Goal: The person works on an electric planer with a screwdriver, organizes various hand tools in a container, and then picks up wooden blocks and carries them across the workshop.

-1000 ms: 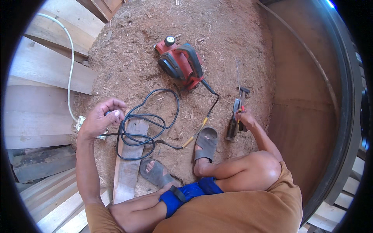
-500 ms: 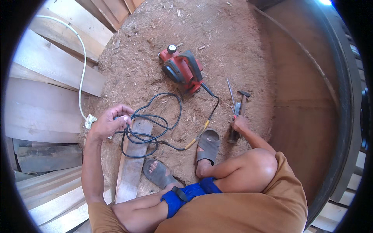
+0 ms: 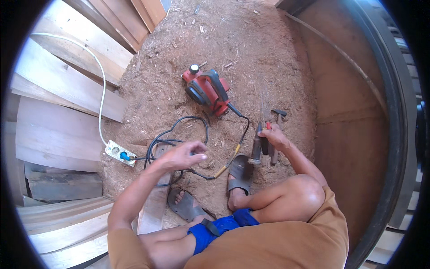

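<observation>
My left hand (image 3: 185,155) hangs above the black cable (image 3: 181,120), its fingers and thumb apart with nothing in them. My right hand (image 3: 274,136) is closed around a dark, elongated tool (image 3: 256,145) with a greyish lower end; blur hides its exact kind. Beside that hand are a hammer (image 3: 279,112) and a red-handled tool (image 3: 268,126), partly covered by the fingers. A red and black electric planer (image 3: 209,90) rests on the ground in front of me. Its cable, with yellow tape on it, leads to a blue plug (image 3: 125,155) in a white power strip (image 3: 115,149).
Wood shavings cover the ground (image 3: 179,49). Leaning boards (image 3: 58,134) line the left side, with a plank (image 3: 154,208) under the cable. A large brown panel with a dark frame (image 3: 349,134) stands at right. My sandalled feet (image 3: 240,172) are close to the cable.
My left hand has moved right, away from the cable near the power strip, uncovering the blue plug. My right hand has shifted slightly left and farther away, with the dark tool moving left.
</observation>
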The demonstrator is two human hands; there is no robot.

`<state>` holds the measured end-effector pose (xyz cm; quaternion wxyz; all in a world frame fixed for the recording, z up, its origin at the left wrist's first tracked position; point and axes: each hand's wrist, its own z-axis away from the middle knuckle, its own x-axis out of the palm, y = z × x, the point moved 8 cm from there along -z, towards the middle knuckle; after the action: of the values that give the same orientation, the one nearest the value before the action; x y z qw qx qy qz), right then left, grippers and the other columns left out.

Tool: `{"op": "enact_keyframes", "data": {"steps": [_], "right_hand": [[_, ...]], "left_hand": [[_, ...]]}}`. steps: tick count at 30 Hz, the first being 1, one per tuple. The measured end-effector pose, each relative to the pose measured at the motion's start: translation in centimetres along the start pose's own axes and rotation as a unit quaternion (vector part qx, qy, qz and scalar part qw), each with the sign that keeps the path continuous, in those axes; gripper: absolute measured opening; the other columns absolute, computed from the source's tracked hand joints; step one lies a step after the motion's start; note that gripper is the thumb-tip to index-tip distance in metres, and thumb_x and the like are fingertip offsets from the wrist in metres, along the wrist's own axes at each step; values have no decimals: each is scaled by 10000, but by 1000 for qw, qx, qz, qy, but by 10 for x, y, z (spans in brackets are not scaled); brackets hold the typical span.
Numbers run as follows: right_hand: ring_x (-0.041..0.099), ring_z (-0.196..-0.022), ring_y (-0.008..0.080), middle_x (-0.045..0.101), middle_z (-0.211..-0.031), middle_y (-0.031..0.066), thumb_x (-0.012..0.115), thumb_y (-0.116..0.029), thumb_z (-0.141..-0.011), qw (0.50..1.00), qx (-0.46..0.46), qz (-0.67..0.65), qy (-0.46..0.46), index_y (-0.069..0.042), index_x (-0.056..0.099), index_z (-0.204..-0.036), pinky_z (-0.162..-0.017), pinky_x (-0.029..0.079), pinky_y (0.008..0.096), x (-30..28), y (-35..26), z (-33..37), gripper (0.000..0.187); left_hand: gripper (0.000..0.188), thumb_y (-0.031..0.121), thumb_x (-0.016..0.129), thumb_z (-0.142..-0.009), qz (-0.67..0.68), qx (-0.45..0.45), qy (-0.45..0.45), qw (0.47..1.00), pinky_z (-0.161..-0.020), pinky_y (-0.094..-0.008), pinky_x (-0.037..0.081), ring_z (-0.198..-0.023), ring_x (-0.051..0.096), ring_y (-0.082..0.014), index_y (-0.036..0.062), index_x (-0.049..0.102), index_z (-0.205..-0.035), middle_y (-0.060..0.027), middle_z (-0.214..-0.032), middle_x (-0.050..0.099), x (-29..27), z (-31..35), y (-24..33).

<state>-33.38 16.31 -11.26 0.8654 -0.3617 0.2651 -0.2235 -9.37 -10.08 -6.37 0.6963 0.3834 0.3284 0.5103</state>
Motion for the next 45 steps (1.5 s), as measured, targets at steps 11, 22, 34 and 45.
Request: {"op": "enact_keyframes", "data": {"steps": [11,22,34,45], "right_hand": [[682,-952,262,700,-990,171,696,-210,-883,951,-218,128,-176,52,624,-1141,-847,534,386,132,-154,52,375],[624,-1160,370,599,-1261,291,647,-208,-918,875,-328,257,-245,62,432,-1358,-1002,480,448,156,-170,88,559],[664,-735,209,690,-773,133,638,-306,-879,936,-6,339,98,42,713,-920,-676,529,371,-68,-3,-52,358],[697,-1040,404,696,-1079,303,747,-327,-824,886,158,426,97,89,699,-1035,-869,550,464,-69,139,-23,468]], "left_hand": [[555,585,626,-955,312,41,78,946,-533,-201,387,-690,544,-45,84,607,-1195,17,-910,659,30,-56,25],[350,423,602,-1015,449,25,177,876,-694,-284,543,-786,658,-140,77,641,-1043,-26,-911,678,16,-56,-4],[374,447,578,-1024,306,86,177,932,-720,-275,507,-752,591,-118,104,560,-874,-19,-818,581,-66,24,6],[366,402,561,-1040,438,220,256,833,-755,-307,523,-807,573,-148,86,519,-859,-41,-832,536,-154,86,0]]}}
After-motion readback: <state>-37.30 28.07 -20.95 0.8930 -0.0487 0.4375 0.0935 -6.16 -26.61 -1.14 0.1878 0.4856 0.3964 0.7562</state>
